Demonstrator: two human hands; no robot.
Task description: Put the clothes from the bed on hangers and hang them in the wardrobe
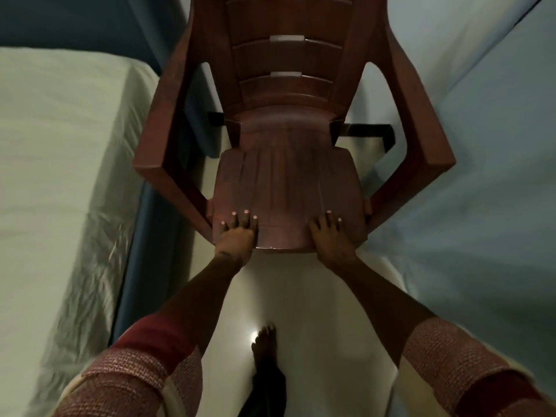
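Note:
A brown plastic armchair (284,164) stands in front of me in the narrow gap between the bed and a wall. My left hand (237,233) grips the front edge of its seat on the left, fingers on top. At the right of the same edge my right hand (329,236) holds on too. The bed (54,176) with a pale sheet fills the left side; I see no clothes or hangers on it in this view. No wardrobe is visible.
A pale blue-grey wall (469,176) runs along the right. The floor (313,311) is glossy and light, with my bare foot (264,344) on it. A dark skirting strip (373,130) lies behind the chair.

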